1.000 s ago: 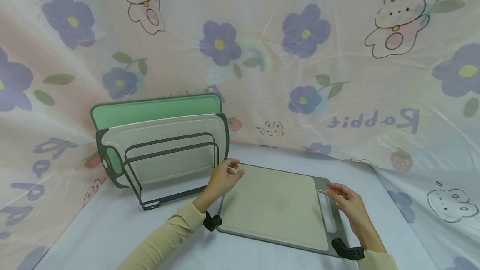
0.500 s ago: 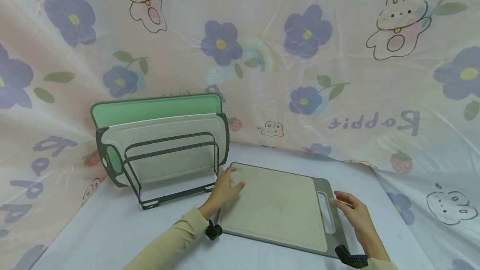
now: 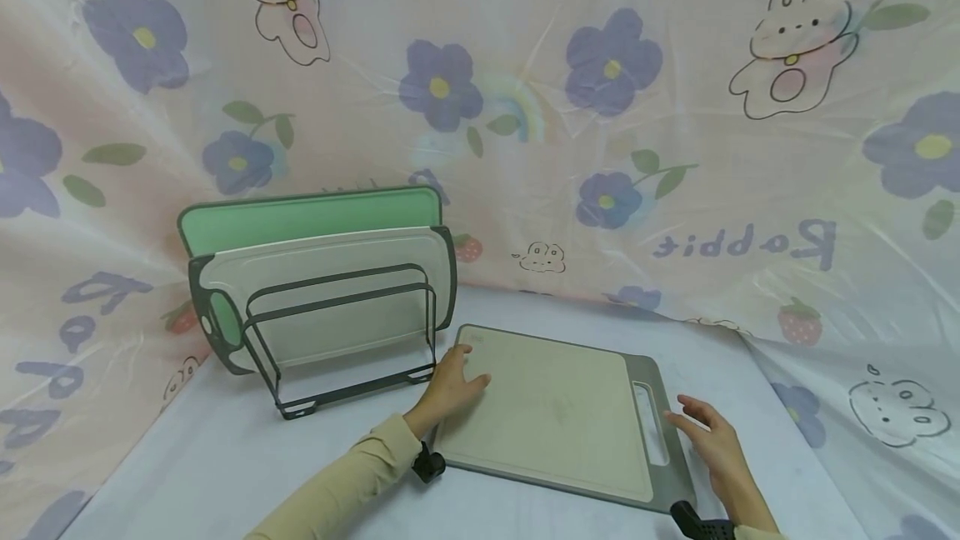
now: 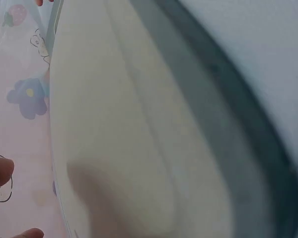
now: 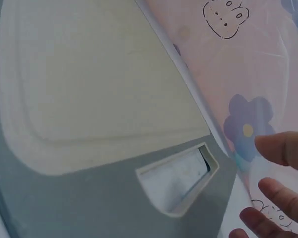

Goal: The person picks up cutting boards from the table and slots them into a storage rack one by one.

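A beige cutting board (image 3: 555, 415) with a grey border lies flat on the white cloth. Its grey handle end, with a cut-out slot, is on the right. My left hand (image 3: 450, 386) is at the board's left edge, fingers and thumb spread, overlapping the edge in the head view. Thumb and fingertip (image 4: 1, 171) show at the left of the left wrist view, holding nothing. Just beyond the handle end, my right hand (image 3: 716, 448) hovers with loosely bent, parted fingers. The right wrist view shows its fingers (image 5: 283, 198) beside the slot (image 5: 181, 181), with nothing between them.
Left of the board stands a dark wire rack (image 3: 337, 307). It holds upright a white cutting board (image 3: 330, 340) with dark ends and, behind that, a green cutting board (image 3: 315, 219). A patterned curtain (image 3: 517, 190) hangs behind, around the white-covered table (image 3: 210, 465).
My left hand has come nearer to me along the board's left edge, its fingers spreading. My right hand has moved back and slightly right, off the handle end. The board stays in place.
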### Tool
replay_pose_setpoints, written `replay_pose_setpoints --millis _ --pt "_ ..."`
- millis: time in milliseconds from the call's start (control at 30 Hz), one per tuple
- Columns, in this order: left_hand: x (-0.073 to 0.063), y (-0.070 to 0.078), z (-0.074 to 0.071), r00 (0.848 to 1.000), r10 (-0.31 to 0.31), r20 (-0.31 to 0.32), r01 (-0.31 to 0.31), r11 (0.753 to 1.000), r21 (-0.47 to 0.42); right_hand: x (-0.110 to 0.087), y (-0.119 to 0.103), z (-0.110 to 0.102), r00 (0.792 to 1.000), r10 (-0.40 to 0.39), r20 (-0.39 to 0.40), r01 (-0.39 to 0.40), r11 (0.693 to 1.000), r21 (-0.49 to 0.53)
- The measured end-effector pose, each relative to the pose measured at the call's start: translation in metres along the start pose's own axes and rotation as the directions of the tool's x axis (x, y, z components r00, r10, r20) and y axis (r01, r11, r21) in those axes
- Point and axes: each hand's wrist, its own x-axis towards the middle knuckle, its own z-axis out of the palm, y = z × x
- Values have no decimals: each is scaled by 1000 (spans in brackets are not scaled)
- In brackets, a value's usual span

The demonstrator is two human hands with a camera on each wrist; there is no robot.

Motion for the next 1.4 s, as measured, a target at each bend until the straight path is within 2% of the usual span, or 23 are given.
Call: replay_pose_setpoints --millis 133,267,533,833,1167,1267,1400 --pt "1 0 2 999 -45 6 45 999 -8 -2 0 0 997 35 63 -37 999 25" --pt "1 2 3 997 -73 -4 73 997 -15 -3 0 1 996 49 80 -52 998 39" --pt "4 10 5 991 -127 -51 127 992 4 -4 4 3 993 28 114 -34 998 46" --pt "4 13 8 983 -157 -92 158 987 5 2 9 5 987 47 155 -64 992 110" --pt "10 16 14 974 -201 -106 203 979 1 2 16 6 988 14 151 -36 989 141" --pt "10 16 15 968 -227 -110 224 974 -36 1 18 7 990 -11 139 -10 988 153" --pt "8 17 15 958 -265 -108 255 962 -98 0 21 9 996 -13 84 -1 987 159"
